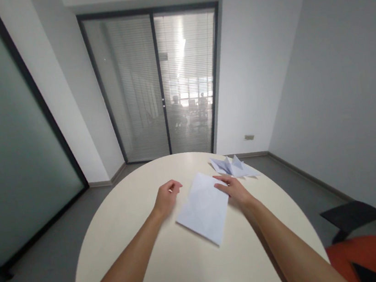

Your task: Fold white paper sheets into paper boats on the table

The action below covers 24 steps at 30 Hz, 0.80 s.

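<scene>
A stack of white paper (204, 210) lies at a slant on the round cream table (120, 256). My right hand (232, 188) is at its upper right edge, with the thumb over the paper and the other fingers at the edge; whether it grips the paper is hard to tell. Left of the paper, and apart from it, my left hand (169, 196) is curled with thumb and fingers brought together; nothing shows in it. Beyond my right hand sit folded white paper shapes (233, 167) with pointed tips, near the table's far right edge.
An orange chair seat (373, 257) with a black armrest (353, 216) stands at the lower right, beside the table. Behind the table are glass doors with blinds (160, 84). A dark-framed frosted panel (8, 123) is on the left.
</scene>
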### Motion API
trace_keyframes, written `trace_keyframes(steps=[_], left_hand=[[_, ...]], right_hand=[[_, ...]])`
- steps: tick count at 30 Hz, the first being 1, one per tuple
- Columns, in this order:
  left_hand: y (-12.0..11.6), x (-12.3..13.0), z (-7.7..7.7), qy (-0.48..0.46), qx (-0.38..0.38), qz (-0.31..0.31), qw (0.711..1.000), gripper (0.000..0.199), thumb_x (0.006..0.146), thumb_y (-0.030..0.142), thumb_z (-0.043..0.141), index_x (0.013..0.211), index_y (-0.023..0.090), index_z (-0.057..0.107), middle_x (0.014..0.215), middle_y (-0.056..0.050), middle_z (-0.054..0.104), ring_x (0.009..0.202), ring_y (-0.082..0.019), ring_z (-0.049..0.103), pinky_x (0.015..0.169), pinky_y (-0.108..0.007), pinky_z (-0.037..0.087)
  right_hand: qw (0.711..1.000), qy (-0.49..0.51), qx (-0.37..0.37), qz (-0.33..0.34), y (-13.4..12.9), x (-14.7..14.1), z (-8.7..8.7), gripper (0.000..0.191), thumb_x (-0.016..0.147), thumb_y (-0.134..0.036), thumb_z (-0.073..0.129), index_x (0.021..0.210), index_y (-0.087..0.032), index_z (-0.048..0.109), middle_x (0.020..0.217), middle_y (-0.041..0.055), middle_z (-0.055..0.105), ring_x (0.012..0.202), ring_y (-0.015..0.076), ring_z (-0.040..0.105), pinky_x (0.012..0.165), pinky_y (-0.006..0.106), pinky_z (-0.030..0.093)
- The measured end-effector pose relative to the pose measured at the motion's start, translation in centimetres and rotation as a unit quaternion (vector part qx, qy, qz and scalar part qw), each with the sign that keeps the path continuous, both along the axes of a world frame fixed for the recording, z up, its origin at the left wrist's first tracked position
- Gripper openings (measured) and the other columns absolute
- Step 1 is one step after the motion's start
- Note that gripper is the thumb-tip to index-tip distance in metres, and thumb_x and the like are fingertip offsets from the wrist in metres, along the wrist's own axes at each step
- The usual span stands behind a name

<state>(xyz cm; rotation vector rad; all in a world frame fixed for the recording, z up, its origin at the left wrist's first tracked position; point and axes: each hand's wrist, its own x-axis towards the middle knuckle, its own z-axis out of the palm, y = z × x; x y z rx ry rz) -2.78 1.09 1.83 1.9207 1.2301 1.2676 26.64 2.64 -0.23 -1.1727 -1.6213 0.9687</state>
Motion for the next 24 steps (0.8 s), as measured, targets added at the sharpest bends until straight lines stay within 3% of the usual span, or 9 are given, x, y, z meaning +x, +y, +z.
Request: trace_keyframes(steps=[3, 6, 9, 15, 19, 24], left_hand=[[-0.6, 0.7, -0.8, 0.119, 0.053, -0.101, 0.986, 0.030, 0.092, 0.034, 0.050, 0.113, 0.022, 0.068, 0.123, -0.006, 0.068, 0.113, -0.020, 0.061, 0.099, -0.033, 0.048], [-1.4, 1.3, -1.6, 0.260, 0.078, -0.191, 0.943, 0.036, 0.094, 0.032, 0.050, 0.124, 0.023, 0.066, 0.139, -0.006, 0.059, 0.132, -0.021, 0.049, 0.114, -0.037, 0.036], [-1.8, 1.5, -1.9, 0.330, 0.079, -0.176, 0.924, 0.038, 0.096, 0.035, 0.047, 0.126, 0.022, 0.065, 0.142, -0.008, 0.056, 0.132, -0.023, 0.050, 0.114, -0.040, 0.035], [-1.7, 1.3, -1.3, 0.370, 0.109, -0.120, 0.915, 0.034, 0.093, 0.032, 0.052, 0.123, 0.025, 0.066, 0.125, -0.009, 0.063, 0.118, -0.026, 0.055, 0.109, -0.042, 0.037], [-1.8, 1.0, -1.1, 0.359, 0.098, -0.116, 0.921, 0.037, 0.093, 0.037, 0.053, 0.126, 0.024, 0.061, 0.120, -0.010, 0.060, 0.114, -0.025, 0.055, 0.106, -0.039, 0.040], [-1.9, 1.1, -1.5, 0.370, 0.079, -0.113, 0.919, 0.043, 0.096, 0.043, 0.046, 0.133, 0.023, 0.056, 0.129, -0.012, 0.056, 0.120, -0.026, 0.053, 0.107, -0.040, 0.038]], right_hand=[[0.998, -0.050, 0.032, 0.011, 0.4, 0.0, -0.8, 0.055, 0.078, -0.049, 0.071, 0.122, -0.015, 0.067, 0.119, 0.0128, 0.070, 0.103, 0.0292, 0.066, 0.093, 0.045, 0.050], [0.985, -0.141, 0.095, -0.041, 0.7, 0.1, -1.4, 0.050, 0.081, -0.045, 0.069, 0.123, -0.017, 0.067, 0.122, 0.0136, 0.068, 0.109, 0.0297, 0.063, 0.099, 0.048, 0.046], [0.951, -0.243, 0.181, -0.064, 0.4, -0.7, -1.4, 0.043, 0.084, -0.042, 0.067, 0.120, -0.019, 0.069, 0.128, 0.0144, 0.064, 0.120, 0.0306, 0.057, 0.107, 0.050, 0.039], [0.925, -0.297, 0.229, 0.058, -1.7, -4.8, -0.2, 0.041, 0.095, -0.046, 0.052, 0.125, -0.023, 0.067, 0.128, 0.0109, 0.066, 0.122, 0.0266, 0.056, 0.109, 0.044, 0.039], [0.907, -0.341, 0.203, 0.142, -2.6, -6.1, -0.5, 0.055, 0.097, -0.053, 0.045, 0.139, -0.021, 0.056, 0.145, 0.0129, 0.053, 0.136, 0.0287, 0.046, 0.115, 0.047, 0.032], [0.901, -0.390, 0.134, 0.134, -2.4, -5.2, -1.0, 0.061, 0.096, -0.060, 0.041, 0.148, -0.028, 0.043, 0.156, 0.0095, 0.037, 0.145, 0.0326, 0.030, 0.117, 0.058, 0.019]])
